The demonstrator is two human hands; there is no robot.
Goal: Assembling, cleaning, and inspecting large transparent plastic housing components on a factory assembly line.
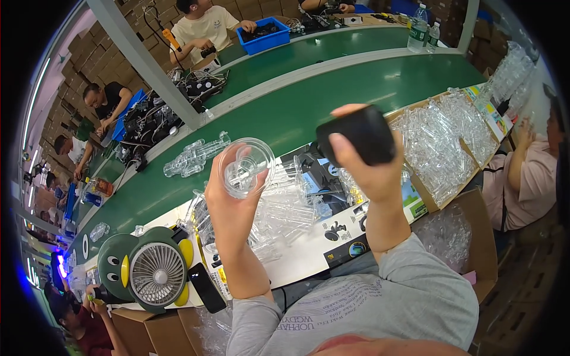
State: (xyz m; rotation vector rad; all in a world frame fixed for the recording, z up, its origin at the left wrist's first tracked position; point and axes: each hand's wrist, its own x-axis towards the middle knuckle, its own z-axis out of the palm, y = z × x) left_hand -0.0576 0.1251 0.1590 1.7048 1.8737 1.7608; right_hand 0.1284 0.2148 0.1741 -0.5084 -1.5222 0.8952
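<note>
Over bench (332,80) | hands (228,202) (373,177) curled | left: clear cup (244,171) | right: black piece (363,133)

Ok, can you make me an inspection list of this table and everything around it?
Surface: green table; white printed sheet nearest the body
Things: clear cup, black object, clear parts piled in front and to the right
Clutter: penguin fan beside a phone
Hands: left hand holds the cup; right hand holds the black object
Cables: wires among black parts
Surroundings: people working across the table; bottles on its far side
</note>
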